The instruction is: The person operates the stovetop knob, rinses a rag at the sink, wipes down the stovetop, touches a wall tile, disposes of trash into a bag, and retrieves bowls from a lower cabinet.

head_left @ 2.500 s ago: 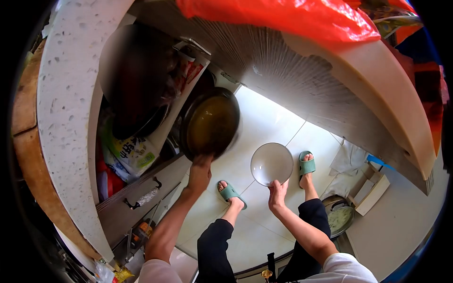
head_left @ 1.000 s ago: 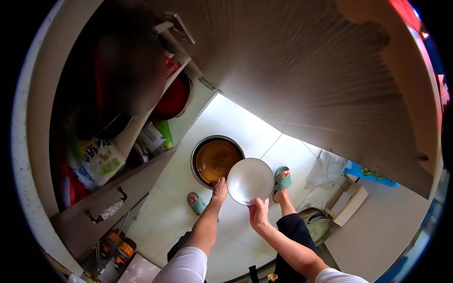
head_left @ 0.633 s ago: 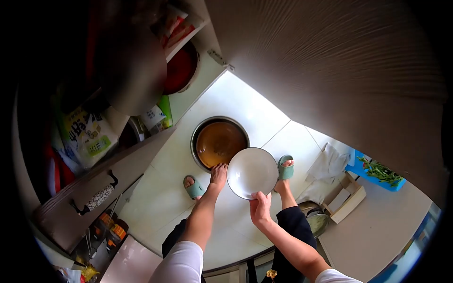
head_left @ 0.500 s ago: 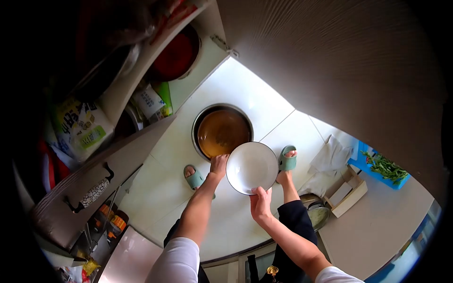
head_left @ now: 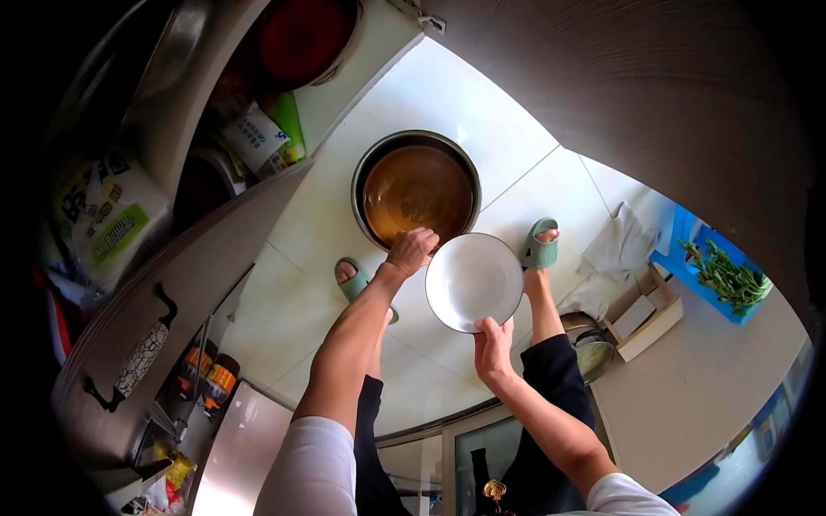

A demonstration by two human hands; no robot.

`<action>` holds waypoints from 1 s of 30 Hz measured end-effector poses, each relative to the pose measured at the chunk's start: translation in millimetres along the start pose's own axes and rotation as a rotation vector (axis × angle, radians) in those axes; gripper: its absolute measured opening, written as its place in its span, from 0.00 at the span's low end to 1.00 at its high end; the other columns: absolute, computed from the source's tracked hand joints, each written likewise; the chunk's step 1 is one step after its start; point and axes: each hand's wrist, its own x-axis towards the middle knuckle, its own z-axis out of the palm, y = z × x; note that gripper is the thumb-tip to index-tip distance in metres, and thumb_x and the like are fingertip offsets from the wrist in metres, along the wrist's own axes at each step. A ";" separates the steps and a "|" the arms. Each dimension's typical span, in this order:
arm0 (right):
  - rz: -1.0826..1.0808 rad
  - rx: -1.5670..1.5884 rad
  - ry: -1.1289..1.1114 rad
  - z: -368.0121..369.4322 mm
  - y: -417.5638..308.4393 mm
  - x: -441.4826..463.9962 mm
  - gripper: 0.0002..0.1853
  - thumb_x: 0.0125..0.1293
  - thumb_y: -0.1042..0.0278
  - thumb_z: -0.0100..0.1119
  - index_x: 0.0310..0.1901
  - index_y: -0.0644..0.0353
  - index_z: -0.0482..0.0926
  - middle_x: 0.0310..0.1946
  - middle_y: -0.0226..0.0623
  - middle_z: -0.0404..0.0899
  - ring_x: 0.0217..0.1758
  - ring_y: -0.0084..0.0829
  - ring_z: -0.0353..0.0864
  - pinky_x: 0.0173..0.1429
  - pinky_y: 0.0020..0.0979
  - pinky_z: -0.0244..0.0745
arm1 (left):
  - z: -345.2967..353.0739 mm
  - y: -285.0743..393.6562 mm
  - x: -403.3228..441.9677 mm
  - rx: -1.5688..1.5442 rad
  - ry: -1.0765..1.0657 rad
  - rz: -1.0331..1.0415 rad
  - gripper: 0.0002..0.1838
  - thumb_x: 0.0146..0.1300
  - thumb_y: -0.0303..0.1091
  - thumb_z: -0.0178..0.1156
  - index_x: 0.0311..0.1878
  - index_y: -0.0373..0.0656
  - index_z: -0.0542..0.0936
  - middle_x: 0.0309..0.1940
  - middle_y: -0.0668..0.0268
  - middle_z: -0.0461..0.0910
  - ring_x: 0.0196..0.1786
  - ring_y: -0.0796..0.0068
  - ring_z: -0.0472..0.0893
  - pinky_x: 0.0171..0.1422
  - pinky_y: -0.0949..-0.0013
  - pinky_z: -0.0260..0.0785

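My left hand [head_left: 413,250] is closed at the near rim of a round metal basin [head_left: 355,194], whose inside looks amber brown. Whether the basin rests on the floor or hangs from the hand, I cannot tell. A white bowl with a thin dark rim [head_left: 474,282] is in my right hand [head_left: 493,348], gripped at its near edge, its inside facing up. No contents show in the bowl. It sits to the right of my left hand, close to the basin's lower right side.
My feet in green slippers [head_left: 540,249] stand on pale floor tiles [head_left: 318,361]. Left is an open cabinet with a patterned handle [head_left: 142,359], packages [head_left: 112,215] and a red pot [head_left: 303,43]. At right are a blue tray with green leaves [head_left: 730,277], a wooden box [head_left: 645,318] and a lidded pan [head_left: 594,357].
The view has shifted, and the basin and bowl appear slightly larger. The basin sits higher in the view, the bowl a little further up and right. Both hands keep their holds.
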 end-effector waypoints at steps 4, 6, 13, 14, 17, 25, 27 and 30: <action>-0.027 -0.041 -0.008 -1.1 -1.5 0.5 0.29 0.48 0.81 0.48 0.56 0.59 0.62 0.40 0.28 0.65 0.37 0.21 0.63 0.39 0.22 0.62 | 14.3 -9.4 -4.9 0.024 -0.004 0.041 0.15 0.39 0.34 0.71 0.25 0.48 0.72 0.25 0.70 0.74 0.34 0.70 0.77 0.34 0.66 0.71; -0.051 -0.049 0.000 -2.4 -2.5 4.0 0.28 0.48 0.81 0.48 0.55 0.59 0.62 0.40 0.28 0.65 0.37 0.21 0.63 0.39 0.22 0.62 | 24.8 -14.0 -8.9 0.083 0.018 0.073 0.14 0.41 0.36 0.70 0.24 0.48 0.71 0.25 0.70 0.73 0.33 0.71 0.76 0.34 0.67 0.70; -0.033 -0.045 0.040 -11.1 -9.2 4.3 0.26 0.47 0.82 0.48 0.52 0.59 0.63 0.39 0.28 0.66 0.37 0.21 0.63 0.38 0.22 0.61 | 15.2 -2.1 -13.1 0.106 0.060 0.070 0.16 0.47 0.41 0.67 0.22 0.46 0.69 0.23 0.68 0.71 0.32 0.71 0.75 0.33 0.69 0.70; -0.028 -0.040 0.038 -11.4 -8.9 3.6 0.26 0.47 0.82 0.47 0.52 0.59 0.63 0.39 0.28 0.66 0.37 0.21 0.63 0.38 0.22 0.61 | 7.5 1.1 -14.5 0.048 0.101 0.051 0.15 0.48 0.41 0.67 0.23 0.45 0.70 0.23 0.68 0.72 0.32 0.70 0.75 0.33 0.68 0.69; -0.018 -0.052 0.019 -12.9 -7.7 3.7 0.27 0.47 0.81 0.47 0.54 0.59 0.62 0.39 0.28 0.66 0.36 0.21 0.62 0.38 0.21 0.61 | -24.8 11.3 -16.3 -0.116 0.224 -0.010 0.13 0.49 0.39 0.66 0.24 0.44 0.72 0.22 0.66 0.73 0.31 0.67 0.75 0.34 0.67 0.68; 0.016 -0.042 -0.041 3.6 -17.1 -1.8 0.29 0.48 0.81 0.47 0.56 0.58 0.61 0.41 0.28 0.65 0.36 0.21 0.62 0.40 0.21 0.62 | -100.7 7.2 -28.0 -0.678 0.253 -0.588 0.11 0.58 0.35 0.63 0.33 0.35 0.77 0.24 0.64 0.78 0.24 0.74 0.74 0.30 0.73 0.66; 0.022 -0.023 -0.052 3.0 -14.5 -1.4 0.30 0.48 0.81 0.46 0.57 0.57 0.60 0.41 0.28 0.65 0.37 0.21 0.63 0.41 0.21 0.63 | -107.7 -3.4 -34.4 -0.990 0.332 -0.582 0.12 0.60 0.36 0.63 0.33 0.35 0.77 0.24 0.70 0.77 0.23 0.79 0.72 0.28 0.75 0.65; 0.048 -0.019 -0.040 -0.7 -11.2 0.5 0.31 0.48 0.81 0.46 0.59 0.56 0.59 0.42 0.29 0.66 0.37 0.22 0.64 0.41 0.22 0.64 | -121.9 -4.4 -55.3 -1.198 0.410 -0.797 0.12 0.62 0.39 0.61 0.35 0.38 0.77 0.23 0.77 0.73 0.23 0.83 0.69 0.27 0.78 0.62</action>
